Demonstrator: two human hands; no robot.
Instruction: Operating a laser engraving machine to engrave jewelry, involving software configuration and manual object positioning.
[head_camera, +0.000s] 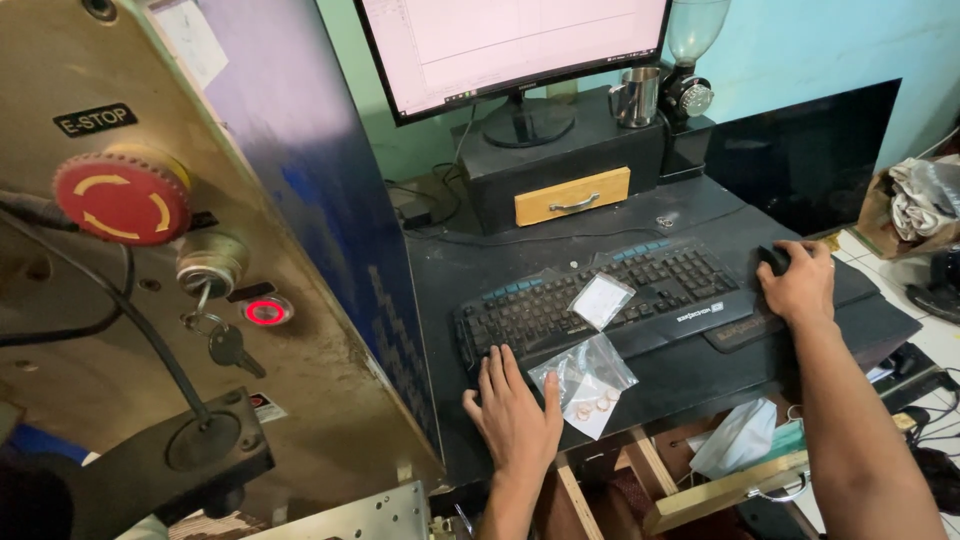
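Here, left hand (515, 415) was laid flat, fingers spread, on front edge of black keyboard (600, 298) — nothing gripped. Right hand (800, 283) was curled over dark mouse (772, 258) at desk's right. Clear plastic bag (585, 378) with small rings was seen just beside left thumb; smaller bag (601, 300) rested on keys. Judged best — bags kept off keys, mouse moved gently, eyes kept on monitor (505, 45).

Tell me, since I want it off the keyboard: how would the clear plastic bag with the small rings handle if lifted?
The clear bag looks thin and crinkled, so probably floppy and light. The rings sit loose at one end and would likely slide. It lies beside the left hand.
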